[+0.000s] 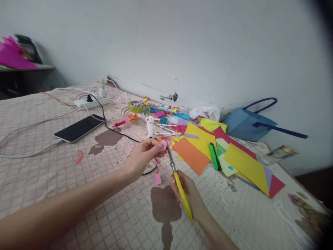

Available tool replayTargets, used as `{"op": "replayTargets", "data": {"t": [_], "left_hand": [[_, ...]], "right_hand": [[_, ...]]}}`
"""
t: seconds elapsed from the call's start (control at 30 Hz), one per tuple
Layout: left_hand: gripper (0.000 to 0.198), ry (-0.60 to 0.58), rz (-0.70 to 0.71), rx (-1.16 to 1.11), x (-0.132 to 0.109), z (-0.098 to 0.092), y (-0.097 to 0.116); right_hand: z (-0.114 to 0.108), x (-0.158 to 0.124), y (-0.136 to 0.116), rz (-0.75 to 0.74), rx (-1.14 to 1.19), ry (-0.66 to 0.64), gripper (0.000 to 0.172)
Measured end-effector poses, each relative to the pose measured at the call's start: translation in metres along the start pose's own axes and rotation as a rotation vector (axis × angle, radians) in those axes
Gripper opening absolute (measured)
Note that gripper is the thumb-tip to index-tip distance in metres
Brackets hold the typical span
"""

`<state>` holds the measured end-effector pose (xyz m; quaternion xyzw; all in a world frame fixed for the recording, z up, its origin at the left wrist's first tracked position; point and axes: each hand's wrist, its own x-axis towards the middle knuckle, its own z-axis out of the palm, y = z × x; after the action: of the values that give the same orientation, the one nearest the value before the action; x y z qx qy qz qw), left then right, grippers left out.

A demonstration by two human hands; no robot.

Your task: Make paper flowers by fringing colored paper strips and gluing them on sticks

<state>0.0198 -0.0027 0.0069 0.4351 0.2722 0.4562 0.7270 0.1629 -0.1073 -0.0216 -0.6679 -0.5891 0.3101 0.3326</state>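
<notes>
Near the middle of the view, my left hand (147, 152) pinches a small pink paper piece (163, 145) between thumb and fingers. My right hand (186, 189) is wrapped round yellow-handled scissors (182, 194), whose blades point up and away, beside the pink piece. Whether the blades touch the paper is too small to tell. A pink scrap (158, 179) lies on the patterned cloth below my left hand. Just beyond that hand stands a white glue gun (150, 126), with small paper scraps around it.
To the right lie an orange sheet (191, 156), yellow sheets (247, 166), a green cutter (215, 157) and white string. A blue bag (251, 123) stands against the wall. At the left are a tablet-like device (79, 128), a power strip (92, 102) and cables. Green tape (135, 107) sits behind.
</notes>
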Motion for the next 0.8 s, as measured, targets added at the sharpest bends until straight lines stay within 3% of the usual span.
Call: {"op": "replayTargets", "data": {"t": [0.8], "left_hand": [[0.019, 0.000, 0.004, -0.033, -0.0009, 0.0002, -0.0029]], "right_hand": [[0.0005, 0.0004, 0.0022, -0.001, 0.022, 0.012, 0.030]]}}
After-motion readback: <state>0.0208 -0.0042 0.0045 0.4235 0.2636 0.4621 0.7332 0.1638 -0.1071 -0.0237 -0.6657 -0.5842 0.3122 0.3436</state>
